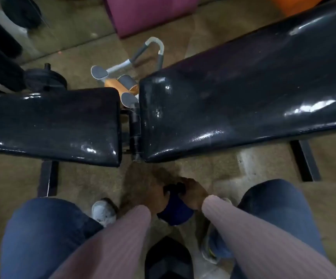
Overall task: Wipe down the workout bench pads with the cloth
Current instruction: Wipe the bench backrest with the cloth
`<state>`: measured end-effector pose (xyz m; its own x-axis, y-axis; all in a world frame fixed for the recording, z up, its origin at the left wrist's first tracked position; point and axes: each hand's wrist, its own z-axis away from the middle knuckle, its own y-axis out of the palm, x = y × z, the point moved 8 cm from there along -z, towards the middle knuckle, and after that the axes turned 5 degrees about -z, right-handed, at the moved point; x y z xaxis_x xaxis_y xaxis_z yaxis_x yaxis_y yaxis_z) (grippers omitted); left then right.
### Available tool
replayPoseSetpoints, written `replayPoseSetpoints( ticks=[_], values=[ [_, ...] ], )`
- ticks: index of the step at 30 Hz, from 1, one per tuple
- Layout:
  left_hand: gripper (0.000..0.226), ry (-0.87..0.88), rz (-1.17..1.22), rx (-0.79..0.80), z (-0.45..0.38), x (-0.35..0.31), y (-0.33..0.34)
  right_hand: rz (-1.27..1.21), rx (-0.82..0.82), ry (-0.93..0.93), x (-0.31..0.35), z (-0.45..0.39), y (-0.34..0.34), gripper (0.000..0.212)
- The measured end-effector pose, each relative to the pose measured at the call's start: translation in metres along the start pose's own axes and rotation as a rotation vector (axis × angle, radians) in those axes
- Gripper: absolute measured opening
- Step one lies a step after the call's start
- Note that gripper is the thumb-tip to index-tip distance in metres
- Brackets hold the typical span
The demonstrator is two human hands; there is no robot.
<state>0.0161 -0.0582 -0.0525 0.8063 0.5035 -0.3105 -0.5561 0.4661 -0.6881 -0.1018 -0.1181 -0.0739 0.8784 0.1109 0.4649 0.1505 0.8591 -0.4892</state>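
The bench stands across the view in front of my knees, with two glossy black pads. The seat pad is on the left and the long back pad rises to the right; a metal hinge gap separates them. Below the gap, between my knees, both hands hold a dark blue object with a black top; it is too blurred to tell whether it is a bottle or a bundled cloth. My left hand is blurred and grips its left side. My right hand curls its fingers over the black top. Neither hand touches the pads.
A grey and orange exercise device lies on the floor behind the hinge gap. A dark weight plate sits behind the seat pad, and a purple box stands at the back. Bench legs reach toward my feet.
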Motion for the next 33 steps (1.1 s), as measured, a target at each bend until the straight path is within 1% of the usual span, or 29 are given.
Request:
replayPoseSetpoints(
  ticks=[1, 2, 5, 6, 7, 9, 11, 13, 14, 15, 16, 17, 19, 21, 24, 25, 27, 28, 29, 31, 33],
  values=[
    [0.036, -0.031, -0.001, 0.024, -0.003, 0.004, 0.011, 0.005, 0.010, -0.015, -0.004, -0.002, 0.007, 0.045],
    [0.038, -0.049, 0.029, 0.046, -0.003, 0.007, 0.020, 0.023, 0.042, 0.002, -0.007, -0.002, 0.015, 0.050],
    [0.042, -0.059, 0.020, 0.072, -0.007, 0.014, 0.047, 0.053, 0.121, 0.104, -0.029, -0.005, 0.045, 0.075],
    [0.040, -0.066, 0.015, 0.063, -0.006, 0.015, 0.053, 0.034, 0.102, 0.135, -0.037, -0.006, 0.052, 0.078],
    [0.037, -0.088, 0.026, 0.057, -0.005, 0.018, 0.056, -0.001, 0.047, 0.173, -0.043, -0.006, 0.054, 0.077],
    [0.034, -0.170, 0.056, 0.052, -0.003, 0.026, 0.059, -0.079, -0.089, 0.214, -0.049, -0.004, 0.047, 0.058],
    [0.031, -0.192, 0.081, 0.040, 0.001, 0.025, 0.053, -0.137, -0.118, 0.224, -0.045, 0.002, 0.040, 0.040],
    [0.029, -0.167, 0.205, 0.021, 0.002, 0.016, 0.045, -0.182, -0.108, 0.212, -0.036, 0.007, 0.034, 0.032],
    [0.029, -0.149, 0.299, 0.024, 0.002, 0.011, 0.041, -0.256, -0.132, 0.206, -0.032, 0.010, 0.027, 0.024],
    [0.029, -0.135, 0.394, 0.034, 0.004, 0.006, 0.037, -0.359, -0.158, 0.194, -0.028, 0.013, 0.021, 0.012],
    [0.030, -0.124, 0.470, 0.037, 0.004, 0.001, 0.032, -0.485, -0.177, 0.175, -0.024, 0.017, 0.014, 0.005],
    [0.032, -0.111, 0.527, 0.031, 0.005, -0.002, 0.024, -0.611, -0.206, 0.160, -0.020, 0.021, 0.006, 0.009],
    [0.031, -0.050, 0.580, 0.012, 0.007, -0.014, 0.006, -0.810, -0.239, 0.154, -0.012, 0.033, -0.014, 0.007],
    [0.025, 0.054, 0.601, 0.031, 0.013, -0.031, -0.012, -0.892, -0.238, 0.130, -0.003, 0.050, -0.035, 0.020],
    [0.017, 0.181, 0.596, 0.077, 0.021, -0.056, -0.036, -0.925, -0.242, 0.096, -0.001, 0.078, -0.065, 0.047],
    [0.013, 0.220, 0.575, 0.087, 0.029, -0.069, -0.050, -0.930, -0.244, 0.086, -0.001, 0.091, -0.077, 0.052],
    [0.016, 0.316, 0.519, 0.076, 0.046, -0.103, -0.084, -0.952, -0.257, 0.052, -0.004, 0.114, -0.103, 0.062],
    [0.018, 0.363, 0.484, 0.050, 0.051, -0.119, -0.098, -0.966, -0.275, 0.025, -0.005, 0.124, -0.118, 0.064],
    [0.020, 0.403, 0.436, 0.013, 0.059, -0.135, -0.115, -0.979, -0.308, -0.019, 0.000, 0.139, -0.135, 0.058],
    [0.022, 0.460, 0.355, -0.086, 0.072, -0.162, -0.147, -0.992, -0.366, -0.103, 0.013, 0.167, -0.167, 0.036],
    [0.017, 0.511, 0.340, -0.171, 0.086, -0.186, -0.177, -0.990, -0.408, -0.160, 0.024, 0.191, -0.197, 0.024]
  ],
)
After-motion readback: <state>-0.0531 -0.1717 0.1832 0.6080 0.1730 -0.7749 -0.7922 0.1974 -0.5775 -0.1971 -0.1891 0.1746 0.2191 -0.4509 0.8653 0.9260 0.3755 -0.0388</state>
